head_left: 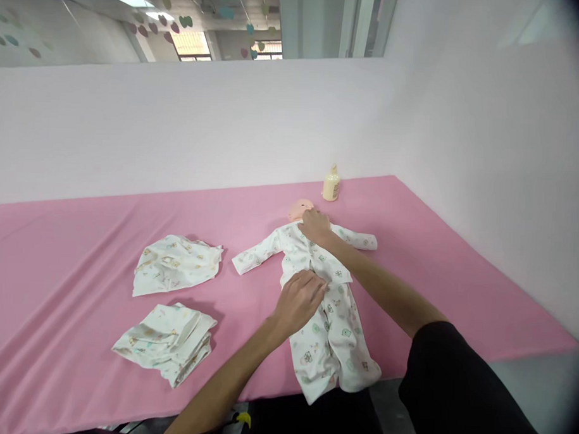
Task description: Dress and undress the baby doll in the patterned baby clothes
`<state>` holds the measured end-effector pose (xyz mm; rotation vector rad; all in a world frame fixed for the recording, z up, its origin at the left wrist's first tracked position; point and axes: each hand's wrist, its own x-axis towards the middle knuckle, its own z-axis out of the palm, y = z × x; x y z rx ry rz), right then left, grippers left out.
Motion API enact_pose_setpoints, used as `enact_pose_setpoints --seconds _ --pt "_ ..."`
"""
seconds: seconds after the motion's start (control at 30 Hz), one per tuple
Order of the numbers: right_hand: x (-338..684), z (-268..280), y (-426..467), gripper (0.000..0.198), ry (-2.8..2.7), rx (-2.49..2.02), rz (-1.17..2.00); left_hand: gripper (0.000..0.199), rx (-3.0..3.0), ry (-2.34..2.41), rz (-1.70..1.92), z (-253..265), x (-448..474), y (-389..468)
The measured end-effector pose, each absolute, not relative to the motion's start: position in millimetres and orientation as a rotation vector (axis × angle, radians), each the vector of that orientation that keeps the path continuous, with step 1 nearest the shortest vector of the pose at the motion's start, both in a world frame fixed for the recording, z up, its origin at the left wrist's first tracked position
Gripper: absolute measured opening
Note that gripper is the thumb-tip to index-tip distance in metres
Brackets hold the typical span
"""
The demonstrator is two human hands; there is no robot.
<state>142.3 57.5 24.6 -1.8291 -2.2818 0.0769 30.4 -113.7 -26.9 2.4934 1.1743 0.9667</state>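
A baby doll [298,209] lies on its back on the pink-covered table, its head toward the wall. It wears a white long-sleeved baby shirt [326,264] and matching baby pants [317,348], both printed with small pictures. At the doll's neck, my right hand [316,227] is closed on the shirt's collar and covers part of the head. Lower down, at the waist, my left hand [300,299] has its fingers curled at the shirt's front hem. Both sleeves spread out sideways, and the pant legs reach the table's near edge.
Left of the doll lie a loosely bunched white printed cloth [176,264] and, nearer me, a folded one [168,342]. A pale yellow pump bottle [331,185] stands near the wall behind the doll. White walls [178,131] border the pink table cover [79,247] at the back and right.
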Motion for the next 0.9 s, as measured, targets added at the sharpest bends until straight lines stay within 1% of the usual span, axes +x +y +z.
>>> enact_pose_setpoints --seconds 0.13,0.27,0.37,0.53,0.7,0.8,0.9 --pt "128.6 29.6 63.9 0.030 -2.407 -1.814 0.016 0.025 2.398 1.254 0.971 -16.2 27.0 -106.6" --pt "114.0 33.0 64.4 0.032 -2.532 -1.828 -0.064 0.025 2.254 1.335 0.883 -9.4 27.6 -91.0" --pt "103.2 36.1 66.3 0.034 -2.594 -1.874 -0.107 0.024 2.181 1.313 0.813 -11.6 31.1 -81.8" --pt "99.0 46.3 69.7 0.040 -2.652 -1.975 -0.090 0.024 2.213 1.261 0.808 -17.5 32.8 -80.1" --pt "103.5 48.5 73.0 0.040 -2.648 -2.031 -0.070 0.026 2.031 1.178 0.767 -1.6 18.2 -68.2" --pt "107.4 49.1 76.7 0.038 -2.633 -2.011 -0.046 0.026 1.931 1.311 0.788 9.3 4.9 -41.2" --pt "117.6 53.0 83.9 0.034 -2.604 -1.960 0.007 0.031 1.980 1.542 0.866 9.6 -2.9 -3.2"
